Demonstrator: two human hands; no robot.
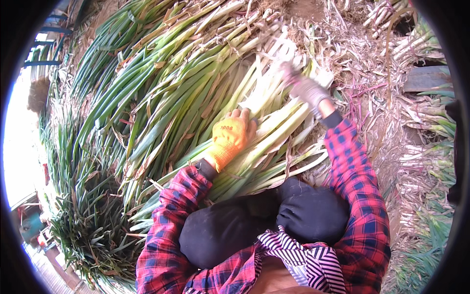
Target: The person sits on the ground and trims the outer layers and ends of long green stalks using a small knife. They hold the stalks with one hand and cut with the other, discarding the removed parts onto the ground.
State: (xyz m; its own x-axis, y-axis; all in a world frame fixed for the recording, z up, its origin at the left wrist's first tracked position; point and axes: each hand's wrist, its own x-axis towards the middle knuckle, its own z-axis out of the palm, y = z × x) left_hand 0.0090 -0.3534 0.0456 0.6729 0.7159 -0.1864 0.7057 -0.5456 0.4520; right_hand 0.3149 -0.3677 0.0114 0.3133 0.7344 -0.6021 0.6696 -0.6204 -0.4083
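Observation:
In an orange knit glove, my left hand point(232, 133) is closed over several long green onion stalks point(273, 126) in front of my knees. Their pale ends point up and to the right, and their leaves run down to the left. My right hand point(306, 90), in a greyish glove, is blurred by motion over the white shanks point(279, 62). Whether its fingers hold anything cannot be made out. A pale blur lies just beyond its fingertips, near the roots.
A large heap of green onions point(158, 92) spreads along the left. Dry skins and root scraps point(361, 62) litter the ground to the right. Bundled onions point(422, 121) line the far right beside a grey board point(427, 78). My bent knees point(312, 211) are close to the stalks.

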